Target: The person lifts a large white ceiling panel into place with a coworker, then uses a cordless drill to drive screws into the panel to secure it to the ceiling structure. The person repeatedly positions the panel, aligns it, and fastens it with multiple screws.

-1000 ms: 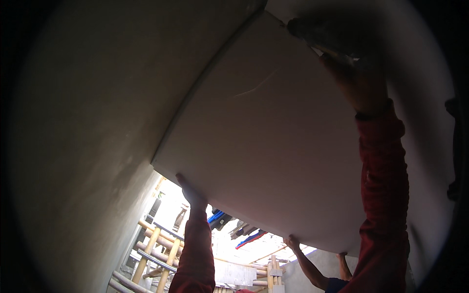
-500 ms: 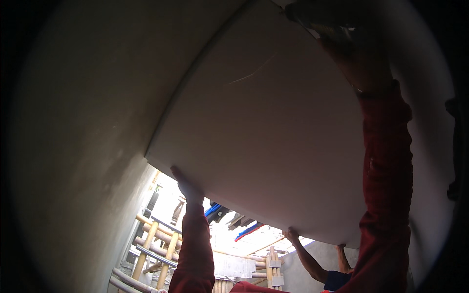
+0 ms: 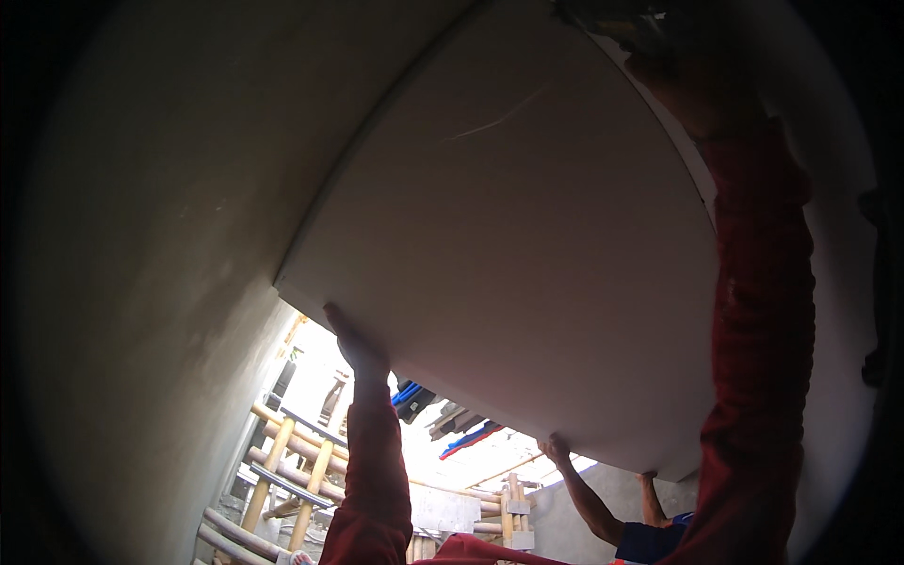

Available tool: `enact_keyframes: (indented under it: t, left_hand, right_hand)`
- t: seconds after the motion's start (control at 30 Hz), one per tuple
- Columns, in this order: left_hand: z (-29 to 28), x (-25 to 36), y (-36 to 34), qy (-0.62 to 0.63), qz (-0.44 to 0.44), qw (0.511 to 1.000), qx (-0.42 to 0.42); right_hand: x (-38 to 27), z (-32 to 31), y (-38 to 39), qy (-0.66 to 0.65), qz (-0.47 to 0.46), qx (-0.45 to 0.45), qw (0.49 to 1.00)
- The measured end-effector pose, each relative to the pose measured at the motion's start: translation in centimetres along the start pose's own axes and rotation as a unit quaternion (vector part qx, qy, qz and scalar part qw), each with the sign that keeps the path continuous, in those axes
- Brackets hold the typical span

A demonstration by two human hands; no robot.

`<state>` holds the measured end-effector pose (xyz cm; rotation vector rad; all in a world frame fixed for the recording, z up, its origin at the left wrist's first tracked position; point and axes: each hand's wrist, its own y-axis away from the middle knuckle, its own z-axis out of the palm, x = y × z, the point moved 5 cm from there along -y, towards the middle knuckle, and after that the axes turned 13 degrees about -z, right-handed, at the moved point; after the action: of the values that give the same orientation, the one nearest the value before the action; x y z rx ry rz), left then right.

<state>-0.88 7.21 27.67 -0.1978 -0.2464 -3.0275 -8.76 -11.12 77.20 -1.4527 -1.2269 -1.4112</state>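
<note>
large flat pale-grey panel (image 3: pixel 527 264) overhead, beside a grey plastered wall (image 3: pixel 160 235)

the left hand (image 3: pixel 360 345) touches the panel's lower edge; whether that grip is spread or pinching, i cannot tell. the right hand (image 3: pixel 692 89) curls around a dark, shadowed object (image 3: pixel 626 26). a co-worker's bare hands (image 3: pixel 556 449) meet the same edge farther right.

- Left arm (image 3: pixel 375 471) raised nearly straight up from the lower edge, sleeved in red to the wrist
- Left hand (image 3: pixel 360 345) upright, one digit extended upward, the others hidden
- Right arm (image 3: pixel 763 320) reaching higher, also red-sleeved
- Right hand (image 3: pixel 699 87) angled up and leftward, its fingers mostly lost in shadow
</note>
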Motion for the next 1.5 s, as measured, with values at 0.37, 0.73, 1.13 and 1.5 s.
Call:
enact_keyframes:
  t: [0.37, 0.73, 1.13, 1.5]
  left_hand:
    - [0.3, 0.2, 0.4, 0.01, -0.008, 1.0, 0.002]
    - [0.1, 0.0, 0.0, 0.032, -0.005, 0.999, -0.021]
    - [0.4, 0.2, 0.3, 0.006, -0.008, 1.0, -0.02]
    - [0.0, -0.2, -0.4, 0.044, -0.013, 0.999, -0.03]
  right_hand:
    - [0.8, 0.3, -0.7, -0.074, 0.026, 0.023, 0.997]
    - [0.8, 0.5, -1.9, -0.058, -0.032, 0.012, 0.998]
    - [1.8, 1.0, -1.6, -0.078, 0.04, 0.021, 0.996]
    - [2.0, 1.0, -2.0, -0.074, 0.004, 0.014, 0.997]
